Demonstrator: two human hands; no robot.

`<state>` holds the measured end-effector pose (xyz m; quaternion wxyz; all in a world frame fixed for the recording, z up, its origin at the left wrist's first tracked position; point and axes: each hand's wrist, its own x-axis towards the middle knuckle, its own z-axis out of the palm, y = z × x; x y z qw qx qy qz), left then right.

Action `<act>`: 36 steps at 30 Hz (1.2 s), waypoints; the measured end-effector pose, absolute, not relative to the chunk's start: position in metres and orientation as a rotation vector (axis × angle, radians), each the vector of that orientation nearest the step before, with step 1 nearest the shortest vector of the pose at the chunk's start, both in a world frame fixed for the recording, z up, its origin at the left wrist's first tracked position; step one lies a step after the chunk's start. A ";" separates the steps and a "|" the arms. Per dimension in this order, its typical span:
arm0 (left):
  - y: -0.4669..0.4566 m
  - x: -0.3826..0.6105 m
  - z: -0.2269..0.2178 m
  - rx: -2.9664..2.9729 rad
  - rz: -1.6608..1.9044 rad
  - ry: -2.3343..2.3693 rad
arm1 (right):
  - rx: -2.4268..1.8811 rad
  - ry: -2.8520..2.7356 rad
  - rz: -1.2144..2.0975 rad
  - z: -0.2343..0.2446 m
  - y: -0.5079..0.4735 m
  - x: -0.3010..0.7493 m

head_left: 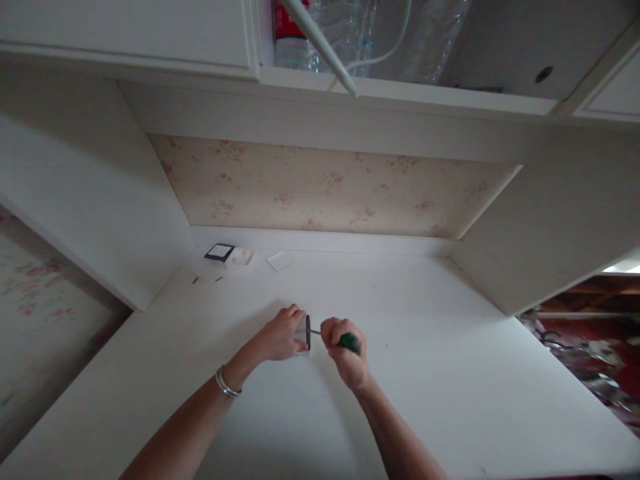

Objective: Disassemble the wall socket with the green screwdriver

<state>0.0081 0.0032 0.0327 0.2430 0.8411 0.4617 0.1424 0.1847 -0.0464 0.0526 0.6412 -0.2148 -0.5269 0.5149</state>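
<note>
In the head view, my right hand is closed around the dark green handle of a screwdriver. Its thin metal shaft points left and meets the dark edge of a small box-like piece. That piece stands on the white surface, with a pale or clear side behind its dark face. My left hand grips it from the left, fingers over the top and thumb near the bottom. Where exactly the screwdriver's tip touches is too small to make out.
At the back left of the white counter lie a dark-framed square, a cream square piece and a thin white plate. Side panels close in left and right. Overhead, an open cabinet holds plastic bottles; a white rod hangs down.
</note>
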 end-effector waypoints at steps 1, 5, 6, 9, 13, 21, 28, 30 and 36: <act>0.004 0.008 0.032 2.288 0.387 1.267 | -0.479 -1.079 1.199 0.055 -0.041 0.187; 0.004 0.007 0.030 2.271 0.378 1.270 | -0.468 -0.754 1.218 0.056 -0.029 0.194; 0.005 0.007 0.031 2.273 0.377 1.263 | -0.462 -0.699 1.213 0.054 -0.029 0.195; 0.005 0.007 0.032 2.264 0.375 1.247 | -0.451 -0.543 1.184 0.045 -0.033 0.199; 0.006 0.006 0.032 2.243 0.365 1.248 | -0.479 -0.404 1.149 0.030 -0.034 0.204; 0.007 0.006 0.032 2.267 0.339 1.242 | -0.502 -0.178 1.141 0.010 -0.030 0.208; 0.008 0.004 0.038 2.272 0.367 1.199 | -0.592 -0.311 1.145 0.023 -0.030 0.205; 0.007 0.003 0.039 2.249 0.411 1.194 | -0.625 -0.378 1.168 0.029 -0.030 0.207; 0.013 -0.009 0.034 2.064 0.725 1.244 | -0.852 -0.581 1.139 0.026 -0.038 0.218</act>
